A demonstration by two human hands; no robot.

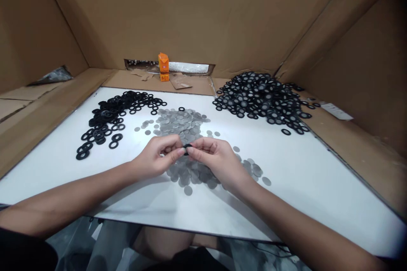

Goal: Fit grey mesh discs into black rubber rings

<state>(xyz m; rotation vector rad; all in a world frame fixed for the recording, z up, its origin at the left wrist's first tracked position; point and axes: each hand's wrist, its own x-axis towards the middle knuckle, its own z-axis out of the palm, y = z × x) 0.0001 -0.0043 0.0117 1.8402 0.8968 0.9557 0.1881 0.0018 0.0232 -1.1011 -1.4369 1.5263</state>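
Observation:
Over the middle of the white board, my left hand and my right hand meet, both pinching one small black rubber ring between thumbs and fingers. Whether a disc sits inside that ring is hidden by my fingertips. Beneath and around the hands spreads a pile of thin grey round mesh discs. To the left lies a heap of black rings with open centres. At the far right is a bigger heap of black rings with grey discs in them.
Cardboard walls enclose the white board at the back and sides. A small orange box stands by a slot in the back wall. One loose black ring lies behind the discs. A white paper label is at right.

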